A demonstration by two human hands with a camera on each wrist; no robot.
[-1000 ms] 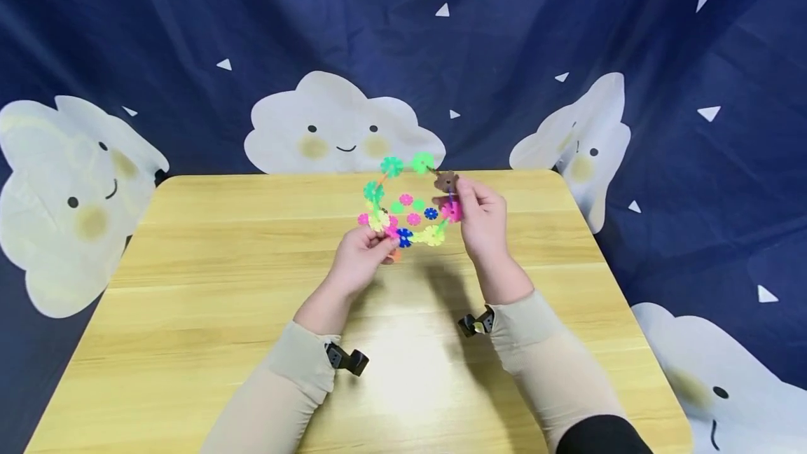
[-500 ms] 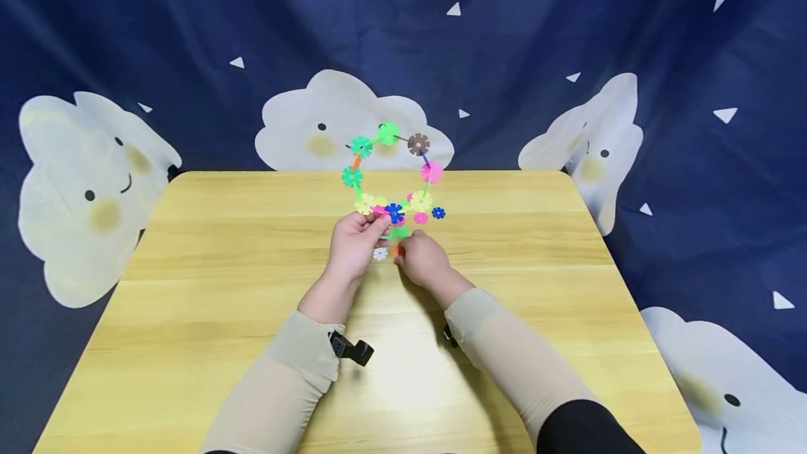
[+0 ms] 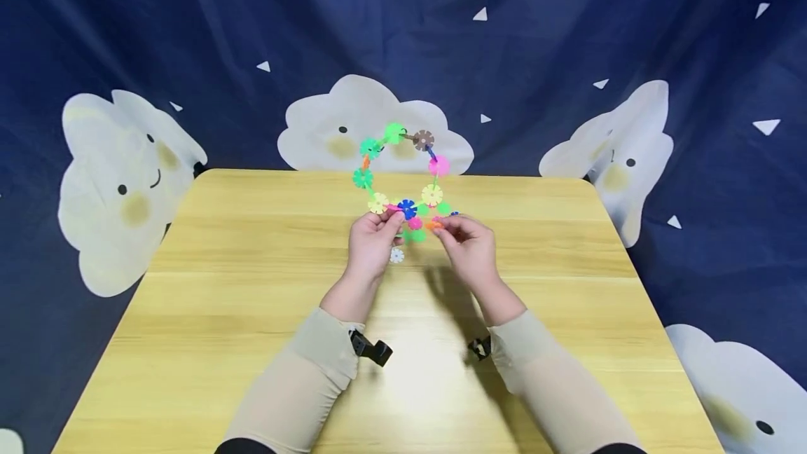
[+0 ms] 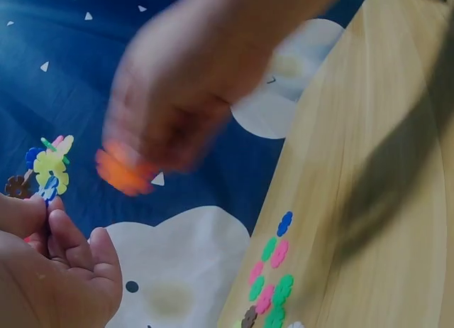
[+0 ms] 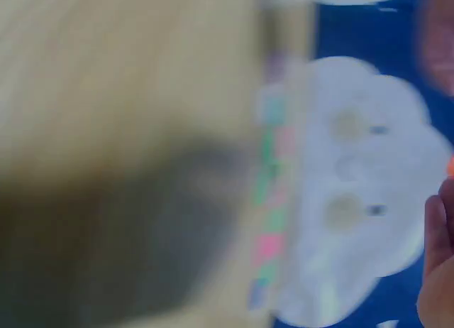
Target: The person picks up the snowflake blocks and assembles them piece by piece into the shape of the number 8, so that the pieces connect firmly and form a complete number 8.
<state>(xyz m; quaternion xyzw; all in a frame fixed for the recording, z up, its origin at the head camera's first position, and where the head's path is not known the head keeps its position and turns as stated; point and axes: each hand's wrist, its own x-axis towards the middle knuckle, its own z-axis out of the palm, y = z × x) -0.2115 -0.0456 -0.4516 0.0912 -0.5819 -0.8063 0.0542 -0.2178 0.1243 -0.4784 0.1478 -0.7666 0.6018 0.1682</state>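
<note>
My left hand [image 3: 373, 244] pinches the bottom of a ring of linked snowflake discs, right by a blue disc [image 3: 406, 209]. The ring stands upright above the hand, with yellow discs [image 3: 432, 195], green discs [image 3: 394, 133], a brown disc [image 3: 424, 139] and a pink disc [image 3: 438, 165] around it. Between thumb and fingers, my right hand [image 3: 471, 249] pinches an orange snowflake disc [image 4: 122, 170], raised over the table just right of the ring's lower edge. The left wrist view has that disc blurred; in the right wrist view only a sliver of orange [image 5: 450, 166] shows.
Loose snowflake discs lie on the wooden table [image 3: 271, 265] behind the hands, among them a white disc [image 3: 396, 255], green ones [image 4: 282, 289], pink ones [image 4: 280, 254] and a blue one [image 4: 284, 223]. A dark blue cloud-print curtain [image 3: 239, 5] hangs behind the table.
The right hand left the ring's right side, reached down to the loose discs, and has come up and right with an orange disc. The ring, in the left hand, has tilted upright.
</note>
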